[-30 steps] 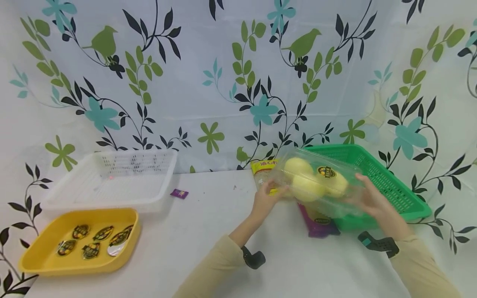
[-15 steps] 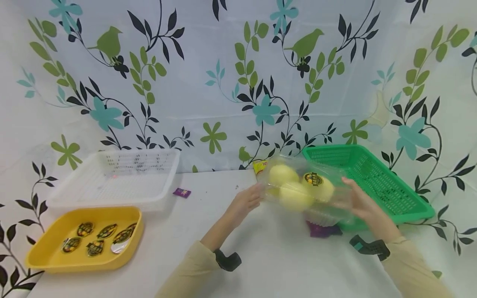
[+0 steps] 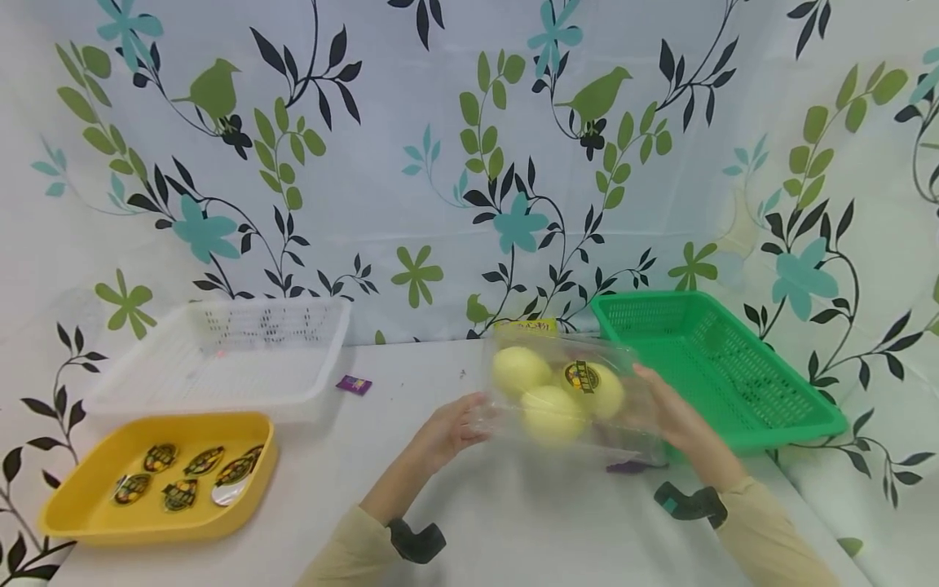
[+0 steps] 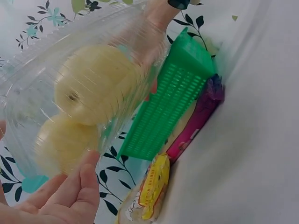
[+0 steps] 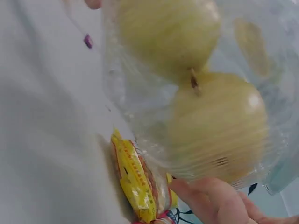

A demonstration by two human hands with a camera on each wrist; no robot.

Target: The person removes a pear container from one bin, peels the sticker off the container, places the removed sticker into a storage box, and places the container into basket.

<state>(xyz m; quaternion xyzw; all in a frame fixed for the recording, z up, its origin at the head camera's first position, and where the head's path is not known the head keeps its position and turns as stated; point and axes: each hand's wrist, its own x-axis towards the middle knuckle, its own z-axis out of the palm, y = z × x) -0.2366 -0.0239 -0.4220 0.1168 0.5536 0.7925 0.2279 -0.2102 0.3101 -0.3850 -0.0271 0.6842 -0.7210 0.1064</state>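
A clear plastic fruit box (image 3: 506,424) is held above the table between both hands. Through its walls show three round pale-yellow fruits (image 3: 553,414), one bearing a black oval sticker (image 3: 582,377). My left hand (image 3: 449,430) grips the box's left end; in the left wrist view its fingers (image 4: 88,184) curl up against the underside. At the opposite end my right hand (image 3: 671,412) holds the box, its fingers (image 5: 219,198) against the plastic in the right wrist view. The right thumb's position is hard to make out.
A green basket (image 3: 734,375) stands at right, beside a yellow food bag (image 4: 155,186) and a purple packet (image 4: 196,119). At left are a white basket (image 3: 330,359) and a yellow tray (image 3: 147,530) with several black stickers (image 3: 179,494). A small purple wrapper (image 3: 354,385) lies mid-table.
Both hands have carried the fruit box left and lower, toward the table's middle, away from the green basket. The left hand has shifted to the box's left end.
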